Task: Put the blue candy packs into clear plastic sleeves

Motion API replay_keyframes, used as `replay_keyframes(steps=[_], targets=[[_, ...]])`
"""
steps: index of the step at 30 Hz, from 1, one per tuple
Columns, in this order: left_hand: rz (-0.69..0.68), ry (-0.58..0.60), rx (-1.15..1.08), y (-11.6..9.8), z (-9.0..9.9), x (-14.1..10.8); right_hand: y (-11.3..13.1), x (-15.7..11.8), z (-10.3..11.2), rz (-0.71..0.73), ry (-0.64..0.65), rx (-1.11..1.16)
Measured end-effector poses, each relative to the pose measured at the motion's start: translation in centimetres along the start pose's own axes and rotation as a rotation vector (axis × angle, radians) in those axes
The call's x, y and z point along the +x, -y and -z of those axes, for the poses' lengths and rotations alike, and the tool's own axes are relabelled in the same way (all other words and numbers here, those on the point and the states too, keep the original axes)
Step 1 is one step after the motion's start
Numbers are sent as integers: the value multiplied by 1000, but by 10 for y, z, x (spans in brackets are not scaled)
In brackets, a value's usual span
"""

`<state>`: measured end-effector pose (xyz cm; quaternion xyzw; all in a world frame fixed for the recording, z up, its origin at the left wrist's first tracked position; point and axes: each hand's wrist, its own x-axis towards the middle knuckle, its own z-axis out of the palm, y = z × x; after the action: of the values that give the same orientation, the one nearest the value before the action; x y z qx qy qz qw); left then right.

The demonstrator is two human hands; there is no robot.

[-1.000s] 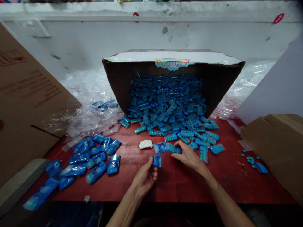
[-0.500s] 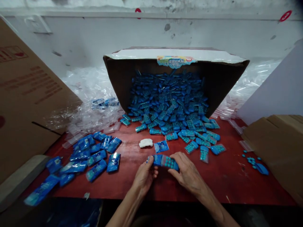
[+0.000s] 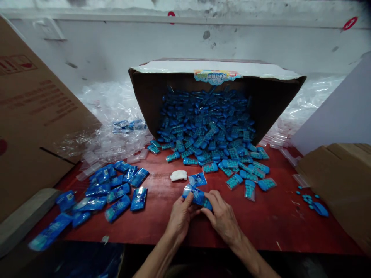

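Note:
Between my hands, a blue printed sleeve [image 3: 196,194] covers most of a clear case of turquoise candy balls [image 3: 206,204]. My left hand [image 3: 182,214] pinches the sleeve, thumb on top. My right hand [image 3: 222,214] grips the candy case at its blue end with thumb and fingers. Just beyond them lie a flat blue sleeve [image 3: 197,179] and a crumpled white wad [image 3: 178,175]. Several unsleeved candy cases [image 3: 234,180] are spread on the red table behind my right hand. To the left is a pile of blue sleeved packs [image 3: 118,192].
A tipped cardboard box [image 3: 278,104] spills many candy cases onto the red table [image 3: 261,227]. Clear plastic wrappers [image 3: 110,108] heap at the left back. Cartons stand left [image 3: 34,116] and right [image 3: 336,185]. Loose turquoise balls [image 3: 307,198] lie by the right carton.
The case has gone deeper into the sleeve, with fewer turquoise balls showing. My right hand has moved left, closer to my left hand.

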<state>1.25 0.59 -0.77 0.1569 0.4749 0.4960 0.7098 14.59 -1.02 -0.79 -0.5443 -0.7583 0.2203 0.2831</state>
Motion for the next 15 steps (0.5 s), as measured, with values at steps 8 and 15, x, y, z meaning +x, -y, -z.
replay_keyframes(steps=[8,15], targets=[[188,204,-79,-15,13,1,6,0,16,-78,268,679],[258,530,-54,-29,17,-1,-10,9,17,-252,239,1020]])
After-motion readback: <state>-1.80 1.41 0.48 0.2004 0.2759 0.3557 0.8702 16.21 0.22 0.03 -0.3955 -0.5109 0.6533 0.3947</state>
